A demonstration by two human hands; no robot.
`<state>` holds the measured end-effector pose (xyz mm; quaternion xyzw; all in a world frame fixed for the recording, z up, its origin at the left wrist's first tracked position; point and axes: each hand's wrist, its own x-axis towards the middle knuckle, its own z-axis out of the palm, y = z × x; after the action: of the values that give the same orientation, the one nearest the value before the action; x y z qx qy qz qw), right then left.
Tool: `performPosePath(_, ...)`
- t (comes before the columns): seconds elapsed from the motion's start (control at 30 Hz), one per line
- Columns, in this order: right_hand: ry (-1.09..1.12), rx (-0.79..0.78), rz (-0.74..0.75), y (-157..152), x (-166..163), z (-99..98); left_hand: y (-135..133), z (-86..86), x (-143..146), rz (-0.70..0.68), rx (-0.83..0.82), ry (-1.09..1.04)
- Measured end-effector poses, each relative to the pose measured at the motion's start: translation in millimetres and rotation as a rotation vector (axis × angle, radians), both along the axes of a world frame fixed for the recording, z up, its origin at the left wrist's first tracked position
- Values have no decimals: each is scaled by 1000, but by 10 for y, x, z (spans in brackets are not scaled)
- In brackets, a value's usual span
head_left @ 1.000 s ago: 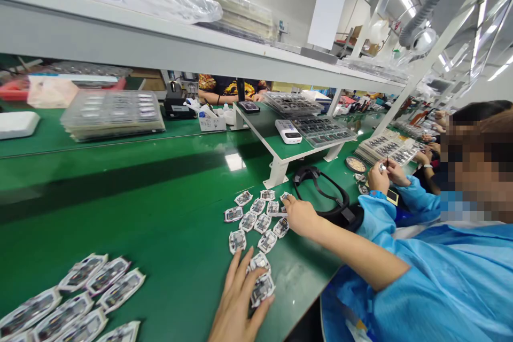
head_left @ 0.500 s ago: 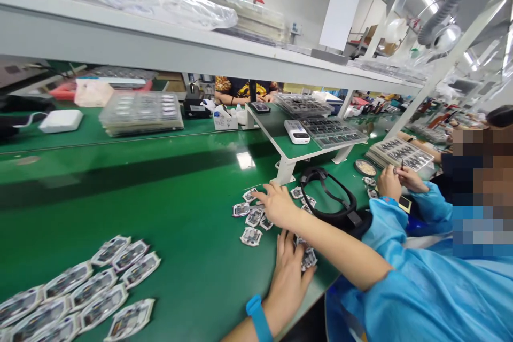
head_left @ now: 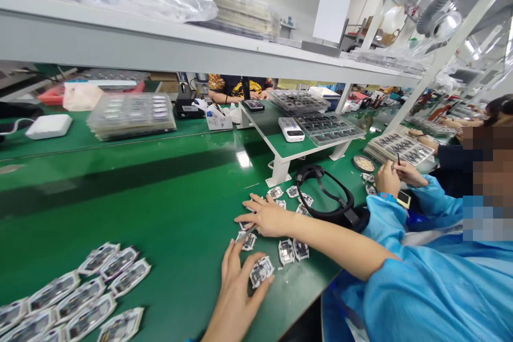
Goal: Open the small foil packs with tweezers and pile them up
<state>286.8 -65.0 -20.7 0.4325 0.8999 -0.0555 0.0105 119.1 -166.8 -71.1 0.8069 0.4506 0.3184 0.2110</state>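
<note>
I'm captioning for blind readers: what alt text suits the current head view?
A person's left hand holds a white-framed part at a green bench, their right hand among similar parts. A black headband and a co-worker's hands are farther right.

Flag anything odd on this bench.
The black headband looks out of place: bulky gear lying right beside small loose units, which it might knock. No spill stands out; damage to the units is too small to judge.

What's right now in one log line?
Left hand: fingers around white-framed part | right hand: over clustered parts | black headband: on green table
</note>
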Motion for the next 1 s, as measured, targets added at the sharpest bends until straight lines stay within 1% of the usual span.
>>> performPosePath(0.07,-10,5,21,-33,129,5,15,-23,41,-32,-36,-1)
performPosePath(0.17,-21,9,36,-77,275,6,-20,-46,196,-92,-53,-16)
performPosePath(0.3,6,6,19,-164,360,56,-68,-34,371,-136,-55,-60)
performPosePath(0.33,28,16,-9,-185,371,93,-74,-21,384,-142,-57,-68)
performPosePath(0.4,98,56,-117,-212,400,204,-86,13,367,-152,-63,-73)
performPosePath(0.47,172,70,-277,-215,445,347,-102,46,305,-173,-67,-63)
performPosePath(0.5,213,67,-385,-209,471,421,-112,56,267,-194,-69,-56)
performPosePath(0.6,240,64,-495,-188,512,598,-138,51,171,-273,-70,-34)
performPosePath(0.67,265,66,-525,-191,462,662,-146,34,144,-315,-74,-28)
performPosePath(0.73,324,77,-530,-213,339,687,-140,36,137,-344,-88,-34)
performPosePath(0.83,625,91,-485,-267,75,695,-72,112,93,-333,-131,-71)
performPosePath(0.87,724,83,-479,-283,-17,694,-26,153,57,-304,-145,-95)
performPosePath(0.93,900,43,-497,-302,-191,684,97,242,-54,-205,-195,-161)
performPosePath(1.0,1056,-47,-524,-298,-345,648,242,311,-203,-75,-325,-268)
